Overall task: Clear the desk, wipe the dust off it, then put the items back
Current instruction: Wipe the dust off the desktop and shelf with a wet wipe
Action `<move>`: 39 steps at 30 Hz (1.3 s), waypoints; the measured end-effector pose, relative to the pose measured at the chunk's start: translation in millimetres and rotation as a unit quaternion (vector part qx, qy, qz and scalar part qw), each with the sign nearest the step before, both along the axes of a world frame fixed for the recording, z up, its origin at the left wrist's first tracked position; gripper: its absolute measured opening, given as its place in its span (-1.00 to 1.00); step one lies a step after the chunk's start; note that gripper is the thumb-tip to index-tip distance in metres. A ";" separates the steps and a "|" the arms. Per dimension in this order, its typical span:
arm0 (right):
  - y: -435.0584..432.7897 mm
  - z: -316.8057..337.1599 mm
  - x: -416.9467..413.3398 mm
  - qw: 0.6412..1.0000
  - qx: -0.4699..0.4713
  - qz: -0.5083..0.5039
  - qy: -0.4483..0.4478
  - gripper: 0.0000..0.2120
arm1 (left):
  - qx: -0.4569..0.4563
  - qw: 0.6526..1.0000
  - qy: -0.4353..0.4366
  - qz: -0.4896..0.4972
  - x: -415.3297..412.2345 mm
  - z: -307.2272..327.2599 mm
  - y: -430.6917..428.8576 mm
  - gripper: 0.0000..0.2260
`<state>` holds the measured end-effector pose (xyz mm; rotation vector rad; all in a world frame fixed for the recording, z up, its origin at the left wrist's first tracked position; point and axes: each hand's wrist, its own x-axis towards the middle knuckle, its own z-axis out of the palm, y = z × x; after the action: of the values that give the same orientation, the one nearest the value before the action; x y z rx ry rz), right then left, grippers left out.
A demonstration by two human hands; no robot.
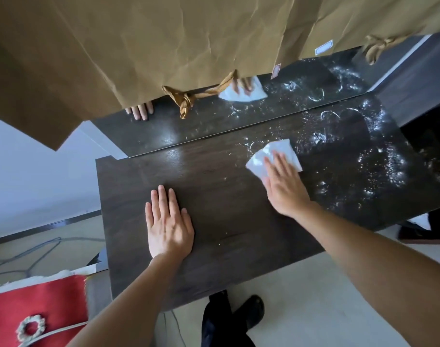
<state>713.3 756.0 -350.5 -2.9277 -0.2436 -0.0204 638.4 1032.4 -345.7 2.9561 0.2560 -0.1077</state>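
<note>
two hands on the desk (226,221), both flat; left hand (169,224) rests palm down on the desk's near left part, fingers straight and slightly spread, holding nothing, judged to be bracing; right hand (284,186) lies palm down on the white cloth (281,146) at about the desk's middle, fingers straight and pressing, not curled round it; cloth lies flat on the desk top, its far corners showing beyond the fingertips; white dust (379,166) lies in loose specks and ring marks over the desk's right half, thickest toward the right end; the desk's left half looks dark and mostly free of it; no items stand on the desk top, so clearing is judged done and wiping in hand; mirror (164,136) stands along the desk's back edge, its upper part covered by brown paper (164,46)

handling, as judgement: cloth appears thin, limp and light, likely to bunch or slip from under the fingers on the smooth, glossy top; best held under a flat palm over its middle, or pinched at a folded edge; dust looks loose and may scatter, so slow strokes in one direction toward the desk's right end are advised
</note>
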 end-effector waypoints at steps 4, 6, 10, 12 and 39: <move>57.4 -2.6 -0.5 1.000 0.001 -0.016 0.011 -0.50 | 0.008 1.000 0.010 0.001 13.0 -2.4 1.7 -0.44; 72.0 -2.4 -36.3 0.993 -0.009 0.111 0.029 -0.50 | 0.010 1.000 0.012 -0.001 15.9 -2.0 2.2 -0.45; 28.2 1.2 8.2 0.994 -0.023 0.106 0.016 -0.51 | 0.013 1.000 0.015 -0.004 16.6 -1.6 3.2 -0.45; 13.5 3.2 56.6 0.999 -0.007 -0.027 0.017 -0.51 | 0.020 1.000 0.016 -0.008 16.8 -2.3 3.3 -0.46; 24.8 29.1 90.3 0.972 0.117 -0.205 0.001 -0.83 | -0.026 0.999 0.017 -0.027 18.6 2.0 5.1 -0.47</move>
<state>803.6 780.8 -321.5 -2.6884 0.3428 -0.1013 657.0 1037.6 -343.7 2.9124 0.1747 -0.1694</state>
